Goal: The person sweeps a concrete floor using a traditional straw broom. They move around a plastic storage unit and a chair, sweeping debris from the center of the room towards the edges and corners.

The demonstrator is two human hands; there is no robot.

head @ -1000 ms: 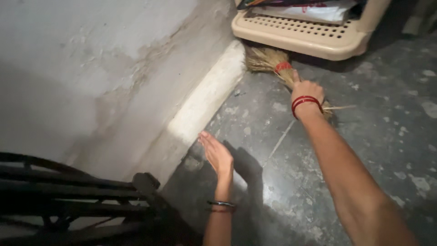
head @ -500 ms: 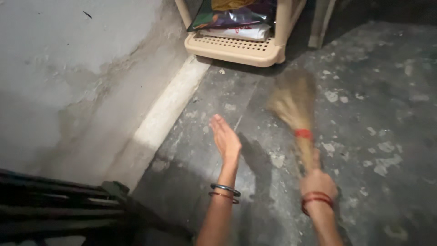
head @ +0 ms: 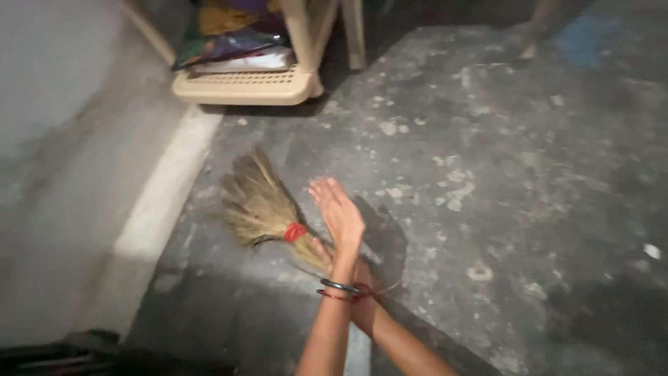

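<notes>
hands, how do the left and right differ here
The left hand is open, fingers straight, holding nothing; the right hand is mostly hidden behind it, gripping the broom. The left wrist has a dark bangle, the right a red one. Both hang low over the floor.

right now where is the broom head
In the head view the broom head lies low on the dark floor, left of the open left hand, near the pale strip at the wall's foot.

At the top left of your view, crinkled packages are lying stacked on a beige plastic shelf, purple, yellow and dark on top, a flat white one sitting beneath.
</notes>
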